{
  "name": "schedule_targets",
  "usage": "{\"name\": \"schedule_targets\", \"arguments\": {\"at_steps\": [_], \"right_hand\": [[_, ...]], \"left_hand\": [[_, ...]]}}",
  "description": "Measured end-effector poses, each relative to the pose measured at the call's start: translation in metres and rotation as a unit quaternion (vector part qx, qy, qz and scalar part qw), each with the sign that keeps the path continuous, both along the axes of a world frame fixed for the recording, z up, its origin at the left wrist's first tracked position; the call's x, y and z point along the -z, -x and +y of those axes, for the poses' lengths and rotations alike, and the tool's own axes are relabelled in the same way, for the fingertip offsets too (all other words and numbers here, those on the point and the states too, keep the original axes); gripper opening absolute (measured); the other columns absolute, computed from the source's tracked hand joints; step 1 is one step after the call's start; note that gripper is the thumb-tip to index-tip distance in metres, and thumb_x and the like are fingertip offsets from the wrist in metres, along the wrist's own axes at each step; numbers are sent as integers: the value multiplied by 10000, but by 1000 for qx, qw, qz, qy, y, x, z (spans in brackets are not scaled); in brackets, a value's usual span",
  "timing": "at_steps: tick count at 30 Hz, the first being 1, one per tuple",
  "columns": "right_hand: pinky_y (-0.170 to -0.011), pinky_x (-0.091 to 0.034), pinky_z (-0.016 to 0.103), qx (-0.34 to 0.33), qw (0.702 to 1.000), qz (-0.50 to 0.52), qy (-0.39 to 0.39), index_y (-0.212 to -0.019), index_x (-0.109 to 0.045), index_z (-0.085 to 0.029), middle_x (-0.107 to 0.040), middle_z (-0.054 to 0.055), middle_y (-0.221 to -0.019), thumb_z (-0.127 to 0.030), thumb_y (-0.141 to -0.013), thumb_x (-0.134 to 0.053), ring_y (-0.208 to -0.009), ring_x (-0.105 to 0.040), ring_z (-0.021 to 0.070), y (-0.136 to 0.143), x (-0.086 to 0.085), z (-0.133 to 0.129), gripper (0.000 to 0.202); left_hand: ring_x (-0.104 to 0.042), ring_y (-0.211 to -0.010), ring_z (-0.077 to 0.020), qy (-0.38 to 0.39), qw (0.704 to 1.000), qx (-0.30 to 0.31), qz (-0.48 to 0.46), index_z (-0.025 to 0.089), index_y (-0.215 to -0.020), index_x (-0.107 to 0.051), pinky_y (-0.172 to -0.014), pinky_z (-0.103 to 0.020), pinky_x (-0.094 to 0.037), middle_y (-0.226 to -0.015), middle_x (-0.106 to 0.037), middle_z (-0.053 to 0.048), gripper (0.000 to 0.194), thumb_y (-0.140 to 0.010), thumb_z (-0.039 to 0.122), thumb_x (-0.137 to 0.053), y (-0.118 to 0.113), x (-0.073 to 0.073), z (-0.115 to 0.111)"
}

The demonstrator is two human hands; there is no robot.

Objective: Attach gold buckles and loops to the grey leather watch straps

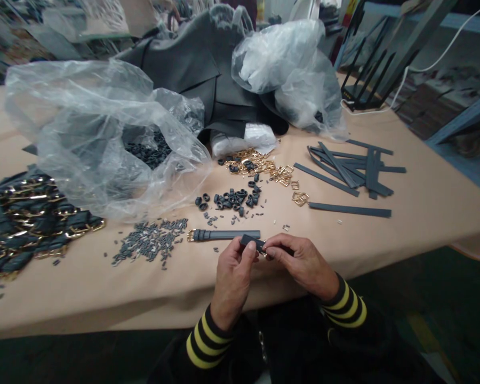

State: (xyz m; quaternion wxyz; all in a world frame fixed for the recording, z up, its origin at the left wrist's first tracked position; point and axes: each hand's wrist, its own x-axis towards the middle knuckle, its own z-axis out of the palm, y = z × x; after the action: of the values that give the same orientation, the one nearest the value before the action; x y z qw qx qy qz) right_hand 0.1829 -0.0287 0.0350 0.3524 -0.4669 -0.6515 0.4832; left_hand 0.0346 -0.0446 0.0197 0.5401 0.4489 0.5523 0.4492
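Note:
Near the table's front edge, my left hand (234,277) pinches a short dark strap piece (251,242) between thumb and fingers. My right hand (304,262) is closed at the strap's right end, its fingertips on a small gold part (265,252); the exact grip there is too small to make out. Just behind my hands lies a grey strap with a gold buckle and dark loops (224,234). Small grey pieces (150,240) are heaped to the left. Dark loops (232,199) and gold frames (282,175) lie farther back.
Finished-looking dark straps with gold buckles (24,224) pile up at the left. Clear plastic bags (104,133) and dark sheet material (184,58) stand behind. Loose grey strips (350,209) lie on the right of the table (432,213), near a black router (364,96) with a white cable.

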Motion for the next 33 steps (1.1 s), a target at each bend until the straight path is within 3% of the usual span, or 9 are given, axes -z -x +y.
{"name": "schedule_targets", "arguments": {"at_steps": [7,13,17,25,28,31,33], "right_hand": [[-627,-450,223,20,999,2,30,-793,-621,-162,-628,2,-692,-184,-778,-548,-644,-580,119,5,3,-2,78],[-583,-442,222,39,999,-24,30,-776,-557,-169,-585,-5,-687,-164,-753,-537,-615,-555,113,9,1,-4,32],[-566,-434,224,39,998,-26,36,-768,-514,-176,-552,-13,-675,-161,-748,-527,-600,-541,110,10,1,-3,28],[-580,-423,235,46,996,-66,24,-795,-493,-187,-525,-21,-686,-158,-754,-511,-614,-518,112,11,2,-3,53],[-633,-445,250,43,997,-57,19,-847,-493,-188,-549,-10,-736,-157,-755,-520,-679,-547,123,10,0,-3,100],[-680,-477,256,30,998,5,48,-914,-467,-185,-570,11,-826,-169,-752,-546,-765,-581,132,7,-1,-2,180],[-681,-488,253,13,997,32,65,-919,-463,-185,-574,15,-842,-178,-746,-565,-778,-589,129,4,-3,-2,201]], "left_hand": [[-545,-690,-123,-32,998,1,59,176,-803,-553,-671,-235,-431,-708,-581,14,153,-829,308,-482,-3,-7,-3],[-551,-717,-145,-42,997,-38,59,175,-814,-573,-699,-247,-429,-726,-586,1,144,-817,301,-502,-4,-8,-8],[-563,-723,-149,-33,998,-57,-6,177,-841,-587,-709,-249,-428,-753,-611,-8,160,-812,315,-511,-5,-7,-9],[-550,-748,-142,-32,999,-36,16,175,-817,-558,-708,-241,-415,-774,-596,2,127,-722,218,-631,-4,-2,-2],[-535,-709,-116,23,996,-13,-86,166,-792,-535,-698,-233,-413,-740,-577,15,132,-715,196,-637,-2,-7,3],[-531,-719,-102,92,966,24,-239,158,-775,-509,-724,-238,-418,-743,-562,18,131,-719,164,-627,0,-15,5],[-528,-719,-98,121,949,31,-288,154,-761,-507,-722,-234,-419,-740,-551,18,147,-700,147,-641,1,-19,5]]}}
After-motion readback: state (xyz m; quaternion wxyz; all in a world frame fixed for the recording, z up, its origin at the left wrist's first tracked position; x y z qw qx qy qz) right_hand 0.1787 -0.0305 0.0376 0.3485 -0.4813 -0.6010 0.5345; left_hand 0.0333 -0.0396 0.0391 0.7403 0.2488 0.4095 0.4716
